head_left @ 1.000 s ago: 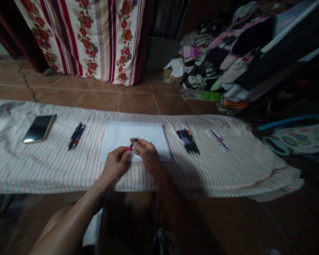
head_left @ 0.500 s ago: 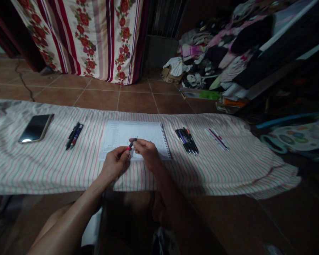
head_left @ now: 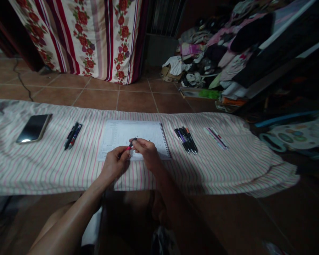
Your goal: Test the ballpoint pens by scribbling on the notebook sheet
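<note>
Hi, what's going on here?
Someone's left hand holds a red and black pen around its red part, and the right hand pinches its dark end, over a notebook. Loose pens and a phone lie to the left on a striped cloth; a row of pens lies to the right.

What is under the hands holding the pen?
A spiral notebook, with striped cloth beyond its lower edge, shows around the left hand and right hand; whatever they cover cannot be seen.
</note>
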Action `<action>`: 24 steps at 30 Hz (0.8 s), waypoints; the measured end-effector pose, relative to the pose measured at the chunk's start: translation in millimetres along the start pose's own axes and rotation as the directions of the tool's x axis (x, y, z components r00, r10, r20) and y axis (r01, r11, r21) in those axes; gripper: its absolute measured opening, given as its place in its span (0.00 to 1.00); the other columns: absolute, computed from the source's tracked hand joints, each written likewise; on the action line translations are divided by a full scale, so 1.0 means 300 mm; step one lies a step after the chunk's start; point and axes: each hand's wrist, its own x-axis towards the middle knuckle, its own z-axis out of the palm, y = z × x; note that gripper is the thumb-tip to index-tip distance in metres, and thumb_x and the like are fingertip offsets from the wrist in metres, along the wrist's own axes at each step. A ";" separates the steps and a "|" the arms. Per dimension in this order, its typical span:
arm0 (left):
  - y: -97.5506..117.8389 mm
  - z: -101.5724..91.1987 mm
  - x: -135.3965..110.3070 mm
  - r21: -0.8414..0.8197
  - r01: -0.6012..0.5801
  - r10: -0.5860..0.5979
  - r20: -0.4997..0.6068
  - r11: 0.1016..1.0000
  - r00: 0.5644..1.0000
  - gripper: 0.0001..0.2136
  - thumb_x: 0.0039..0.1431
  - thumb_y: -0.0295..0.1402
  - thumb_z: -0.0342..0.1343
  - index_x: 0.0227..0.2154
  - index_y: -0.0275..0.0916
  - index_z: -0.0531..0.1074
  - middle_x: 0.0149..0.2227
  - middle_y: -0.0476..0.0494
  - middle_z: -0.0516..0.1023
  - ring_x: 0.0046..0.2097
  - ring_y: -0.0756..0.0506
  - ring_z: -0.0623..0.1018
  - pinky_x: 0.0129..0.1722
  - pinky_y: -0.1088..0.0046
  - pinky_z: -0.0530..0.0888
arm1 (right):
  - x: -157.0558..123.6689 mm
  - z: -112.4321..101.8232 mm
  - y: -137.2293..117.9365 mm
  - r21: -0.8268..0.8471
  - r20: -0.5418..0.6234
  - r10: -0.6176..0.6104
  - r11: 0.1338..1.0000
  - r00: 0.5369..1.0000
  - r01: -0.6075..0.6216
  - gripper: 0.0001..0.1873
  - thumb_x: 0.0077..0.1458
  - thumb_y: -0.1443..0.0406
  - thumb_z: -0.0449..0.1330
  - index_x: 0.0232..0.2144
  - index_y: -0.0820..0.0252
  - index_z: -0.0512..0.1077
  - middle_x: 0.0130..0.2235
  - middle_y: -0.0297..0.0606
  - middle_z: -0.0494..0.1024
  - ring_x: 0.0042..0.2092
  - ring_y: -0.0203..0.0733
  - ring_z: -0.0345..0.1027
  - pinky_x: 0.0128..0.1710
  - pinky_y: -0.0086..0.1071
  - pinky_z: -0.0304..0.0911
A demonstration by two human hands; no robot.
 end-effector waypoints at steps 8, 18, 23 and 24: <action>-0.014 -0.002 0.007 -0.009 0.022 -0.023 -0.058 1.000 0.998 0.17 0.49 0.42 0.54 0.36 0.35 0.76 0.31 0.42 0.79 0.33 0.44 0.76 0.34 0.68 0.72 | 0.026 -0.033 0.001 -0.085 -0.036 -0.001 0.996 0.999 -0.002 0.18 0.44 0.59 0.61 0.39 0.60 0.75 0.29 0.36 0.77 0.30 0.35 0.68 0.29 0.29 0.61; -0.037 0.003 0.012 -0.029 0.071 -0.073 -0.086 0.997 0.994 0.19 0.49 0.43 0.55 0.38 0.34 0.76 0.31 0.41 0.79 0.33 0.45 0.76 0.34 0.68 0.72 | 0.057 -0.220 0.024 -0.768 -0.251 -0.350 0.640 0.902 0.035 0.10 0.49 0.66 0.56 0.33 0.59 0.76 0.33 0.38 0.77 0.33 0.38 0.69 0.38 0.32 0.61; -0.030 0.009 0.010 -0.029 0.103 -0.105 -0.064 0.994 0.992 0.20 0.49 0.44 0.55 0.38 0.33 0.75 0.32 0.41 0.79 0.33 0.44 0.77 0.34 0.68 0.72 | 0.051 -0.183 0.049 -0.898 -0.156 -0.381 0.439 0.911 0.029 0.09 0.52 0.66 0.57 0.34 0.58 0.76 0.34 0.39 0.76 0.35 0.39 0.69 0.38 0.31 0.59; -0.030 0.010 0.010 -0.037 0.105 -0.107 -0.060 0.994 0.992 0.20 0.49 0.44 0.55 0.38 0.33 0.75 0.32 0.41 0.79 0.33 0.44 0.77 0.34 0.68 0.72 | 0.050 -0.173 0.054 -0.917 -0.142 -0.392 0.398 0.909 0.028 0.09 0.53 0.65 0.57 0.35 0.58 0.76 0.34 0.39 0.76 0.35 0.40 0.68 0.38 0.31 0.58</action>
